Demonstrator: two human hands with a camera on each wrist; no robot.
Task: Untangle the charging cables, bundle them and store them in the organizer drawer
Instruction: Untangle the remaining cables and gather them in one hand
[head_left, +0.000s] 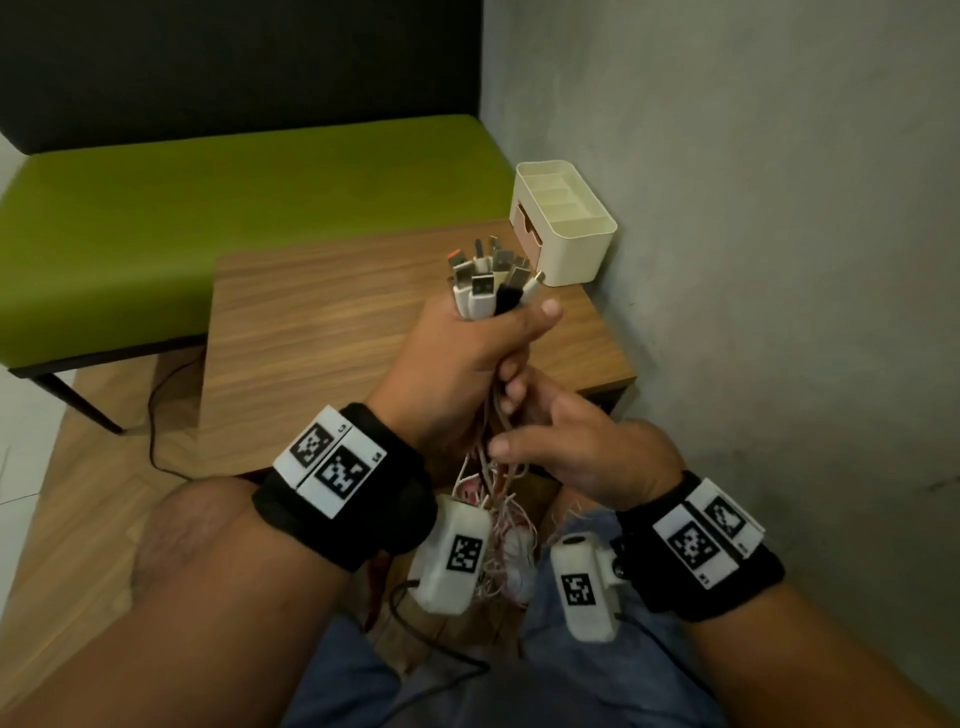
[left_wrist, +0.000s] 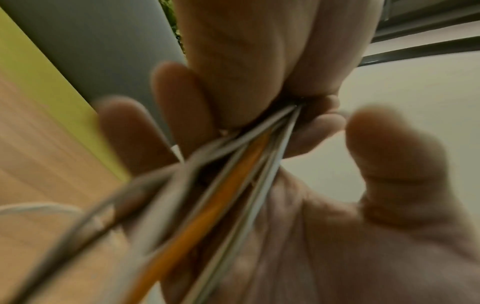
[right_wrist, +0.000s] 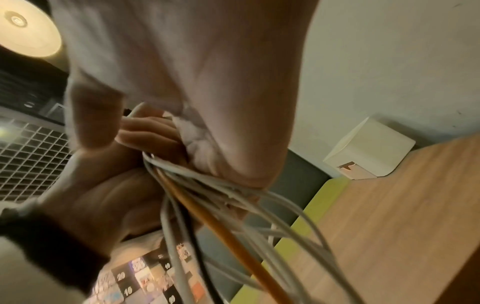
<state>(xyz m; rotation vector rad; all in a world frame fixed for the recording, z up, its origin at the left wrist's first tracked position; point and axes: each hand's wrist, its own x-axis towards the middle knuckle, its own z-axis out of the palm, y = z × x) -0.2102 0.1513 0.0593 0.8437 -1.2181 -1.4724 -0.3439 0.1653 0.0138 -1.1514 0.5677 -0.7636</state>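
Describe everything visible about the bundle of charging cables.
The bundle of charging cables is gathered upright in the left hand, which grips it just below the plugs. Metal USB plugs fan out above the fist, mostly with white housings and one black. Below the grip, thin white cords and one orange cord hang loose towards the person's lap. The right hand touches the cords lower down. The bundle is held above the wooden table, clear of the organizer.

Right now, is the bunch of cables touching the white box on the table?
Apart. The head view shows the cables held up in the left hand, with bare table between them and the organizer by the wall.
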